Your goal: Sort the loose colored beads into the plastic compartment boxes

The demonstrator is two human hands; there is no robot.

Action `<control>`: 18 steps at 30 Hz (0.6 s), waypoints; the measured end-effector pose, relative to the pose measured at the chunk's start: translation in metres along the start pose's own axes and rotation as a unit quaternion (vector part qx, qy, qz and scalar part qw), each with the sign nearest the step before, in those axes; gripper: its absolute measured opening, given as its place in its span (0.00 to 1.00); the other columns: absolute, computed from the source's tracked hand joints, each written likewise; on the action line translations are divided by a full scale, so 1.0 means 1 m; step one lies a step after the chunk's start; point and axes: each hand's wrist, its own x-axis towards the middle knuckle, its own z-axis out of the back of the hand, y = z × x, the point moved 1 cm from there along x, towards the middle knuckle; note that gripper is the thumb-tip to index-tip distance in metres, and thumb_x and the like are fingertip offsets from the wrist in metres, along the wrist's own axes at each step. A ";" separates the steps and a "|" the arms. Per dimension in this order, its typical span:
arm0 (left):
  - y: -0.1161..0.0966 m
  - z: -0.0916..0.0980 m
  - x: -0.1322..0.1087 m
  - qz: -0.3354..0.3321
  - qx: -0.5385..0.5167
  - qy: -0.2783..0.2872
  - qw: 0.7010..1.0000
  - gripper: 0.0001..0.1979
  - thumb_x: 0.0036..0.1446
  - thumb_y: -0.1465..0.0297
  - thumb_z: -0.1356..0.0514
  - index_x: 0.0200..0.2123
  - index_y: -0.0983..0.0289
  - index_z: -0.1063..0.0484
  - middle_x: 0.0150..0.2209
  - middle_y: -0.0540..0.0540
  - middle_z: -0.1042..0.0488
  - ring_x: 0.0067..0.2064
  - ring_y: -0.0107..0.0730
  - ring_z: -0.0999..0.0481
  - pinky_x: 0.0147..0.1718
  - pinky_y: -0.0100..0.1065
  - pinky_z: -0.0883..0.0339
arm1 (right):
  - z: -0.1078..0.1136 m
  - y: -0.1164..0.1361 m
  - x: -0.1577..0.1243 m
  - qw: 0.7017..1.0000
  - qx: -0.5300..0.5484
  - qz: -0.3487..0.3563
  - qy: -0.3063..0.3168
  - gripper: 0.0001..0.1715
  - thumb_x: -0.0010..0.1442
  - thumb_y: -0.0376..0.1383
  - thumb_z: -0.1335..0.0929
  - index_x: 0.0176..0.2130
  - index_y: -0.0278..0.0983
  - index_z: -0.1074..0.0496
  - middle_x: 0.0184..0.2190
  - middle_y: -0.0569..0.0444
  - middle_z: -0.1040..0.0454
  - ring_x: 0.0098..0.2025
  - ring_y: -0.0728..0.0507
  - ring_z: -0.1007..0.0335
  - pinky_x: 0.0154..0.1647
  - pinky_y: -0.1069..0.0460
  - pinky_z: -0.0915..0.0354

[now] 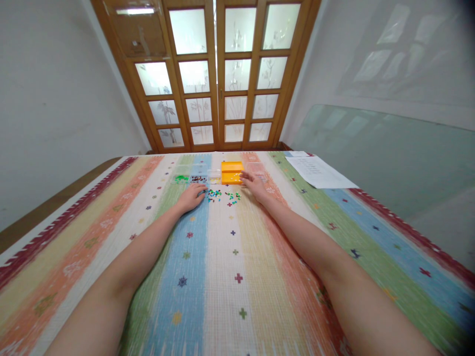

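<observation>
Small green, blue and dark beads [214, 194] lie loose on the striped cloth, with a second scatter of beads [233, 198] to the right. My left hand [193, 196] rests palm down at the left edge of the beads; whether its fingertips hold a bead is too small to tell. My right hand [252, 183] is at the right front corner of an open yellow box [232, 167] with pale pieces inside, fingers apart. Left of that box stand clear boxes, one with green beads [181, 178], one with dark beads [199, 179].
A striped tablecloth [222, 257] covers the table. White paper sheets [315, 172] lie at the back right. Another clear box [260, 173] sits behind my right hand. Wooden doors with glass panes [200, 74] stand beyond the table, and a glass panel leans at the right wall.
</observation>
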 end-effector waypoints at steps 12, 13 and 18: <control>-0.003 -0.006 -0.002 -0.008 0.051 0.070 0.996 0.26 0.71 0.56 0.46 0.65 0.62 0.29 0.67 0.62 0.31 0.68 0.45 0.33 0.70 0.46 0.44 | -0.010 0.031 -0.022 0.954 -0.248 0.127 0.111 0.14 0.68 0.36 0.33 0.47 0.39 0.18 0.49 0.48 0.17 0.51 0.40 0.23 0.58 0.44 0.31; -0.004 -0.006 -0.002 -0.011 0.059 0.076 0.995 0.27 0.71 0.56 0.47 0.66 0.63 0.30 0.68 0.62 0.31 0.69 0.45 0.34 0.70 0.46 0.44 | -0.013 0.034 -0.025 0.941 -0.269 0.154 0.135 0.14 0.69 0.36 0.34 0.46 0.39 0.18 0.48 0.48 0.17 0.51 0.40 0.23 0.58 0.45 0.31; -0.009 -0.008 -0.002 -0.036 0.076 0.094 0.992 0.28 0.72 0.55 0.48 0.68 0.64 0.33 0.69 0.62 0.33 0.70 0.44 0.35 0.70 0.46 0.45 | -0.020 0.042 -0.032 0.890 -0.330 0.241 0.203 0.16 0.71 0.37 0.36 0.46 0.40 0.18 0.51 0.49 0.18 0.54 0.39 0.24 0.59 0.45 0.32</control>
